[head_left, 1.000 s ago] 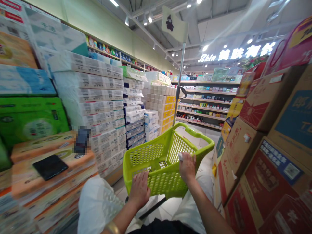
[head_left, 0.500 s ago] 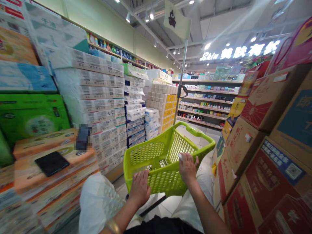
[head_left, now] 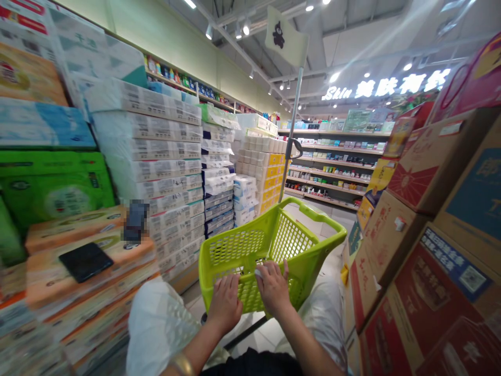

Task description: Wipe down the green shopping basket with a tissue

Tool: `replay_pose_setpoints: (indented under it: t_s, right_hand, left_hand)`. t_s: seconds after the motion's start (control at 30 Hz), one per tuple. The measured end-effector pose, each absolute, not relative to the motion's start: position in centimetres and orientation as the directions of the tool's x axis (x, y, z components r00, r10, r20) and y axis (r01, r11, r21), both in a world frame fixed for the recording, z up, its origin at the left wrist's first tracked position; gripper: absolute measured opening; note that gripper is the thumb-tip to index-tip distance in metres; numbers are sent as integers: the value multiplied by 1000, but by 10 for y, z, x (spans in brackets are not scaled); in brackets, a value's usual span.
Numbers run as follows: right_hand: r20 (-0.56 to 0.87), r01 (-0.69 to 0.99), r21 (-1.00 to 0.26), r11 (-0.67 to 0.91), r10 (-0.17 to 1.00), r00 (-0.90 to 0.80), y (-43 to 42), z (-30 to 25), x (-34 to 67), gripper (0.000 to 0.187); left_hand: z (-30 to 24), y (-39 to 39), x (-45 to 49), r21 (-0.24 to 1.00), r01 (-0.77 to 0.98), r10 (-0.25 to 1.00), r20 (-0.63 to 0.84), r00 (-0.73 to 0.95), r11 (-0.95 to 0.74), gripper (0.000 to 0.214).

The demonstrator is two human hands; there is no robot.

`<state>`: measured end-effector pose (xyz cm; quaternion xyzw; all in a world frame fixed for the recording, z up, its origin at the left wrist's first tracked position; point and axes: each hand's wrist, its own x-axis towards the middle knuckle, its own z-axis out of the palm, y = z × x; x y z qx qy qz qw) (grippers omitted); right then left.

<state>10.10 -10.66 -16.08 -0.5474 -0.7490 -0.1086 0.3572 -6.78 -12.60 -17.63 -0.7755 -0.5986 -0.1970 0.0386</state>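
Observation:
A lime-green shopping basket (head_left: pixel 274 206) with perforated sides stands between my knees, its inside showing several openings. My left hand (head_left: pixel 225 303) is closed over its near rim, the fingers hooked over the top and the thumb outside. A little to the right, my right hand (head_left: pixel 273 287) presses on that same rim with bent fingers. A small white wipe (head_left: pixel 258 273) pokes out at its fingertips, most of it hidden under the hand. From the basket's far side rises a grey pole (head_left: pixel 294 112) that carries a pale flag (head_left: pixel 285 39) with a dark bear print.
Stacked tissue packs (head_left: pixel 164 169) line the left side. A black tablet-like slab (head_left: pixel 86 261) lies on orange packs beside a blurred-out object (head_left: pixel 135 222). Cardboard cartons (head_left: pixel 422 167) crowd close on the right. Shelves of small goods (head_left: pixel 332 162) stand ahead.
My right hand has slid left along the near rim with the white wipe, closer to my left hand. My left hand and the basket have stayed in place.

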Motion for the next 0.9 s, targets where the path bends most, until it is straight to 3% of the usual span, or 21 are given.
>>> replay_pose_setpoints:
  t_s: [0.33,0.47,0.6,0.8,0.9]
  right_hand:
    - [743,954,-299,19,633,220,-64,-129,187,26]
    - [670,955,-270,124,736,94,-75,-135,147,23]
    - [668,933,-277,229,744,16,-87,-148,111,21]
    - [680,932,-267,243,733,4,-82,-144,119,22]
    - [682,950,-267,159,728,70,-74,-134,142,24]
  left_hand:
    - [-177,-122,-68,146,941,879,425,218,-304,59]
    - [-179,-119,-70,104,945,846,483,225,-310,57]
    - [-185,-115,-74,75,946,833,499,239,-317,56]
    - [-191,-111,-76,78,947,848,471,242,-313,59]
    - [-191,-111,-76,79,945,851,465,246,-317,60]
